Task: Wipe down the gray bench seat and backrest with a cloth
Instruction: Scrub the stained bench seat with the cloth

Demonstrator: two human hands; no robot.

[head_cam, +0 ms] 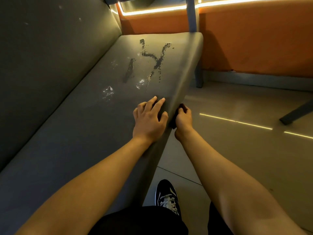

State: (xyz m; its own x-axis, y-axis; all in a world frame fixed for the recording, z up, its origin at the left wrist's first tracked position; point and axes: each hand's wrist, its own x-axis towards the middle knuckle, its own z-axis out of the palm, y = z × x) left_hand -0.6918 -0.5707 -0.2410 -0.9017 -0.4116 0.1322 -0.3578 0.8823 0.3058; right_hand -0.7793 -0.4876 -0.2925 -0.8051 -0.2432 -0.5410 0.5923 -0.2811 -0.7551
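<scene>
Bracing, likely, on the seat (84, 133), the left hand (149, 121) spread its fingers; beside them the right hand (183, 119) curled round the cloth (173, 123).

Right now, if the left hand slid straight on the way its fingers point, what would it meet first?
Probably the dark wet streaks on the gray seat; the left hand lies flat, with only bare seat before them.

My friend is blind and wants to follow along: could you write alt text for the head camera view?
A person's right hand holds a dark cloth against the front edge of a gray bench seat, while the left hand rests flat on top. Dark streaks mark the seat farther along.
</scene>
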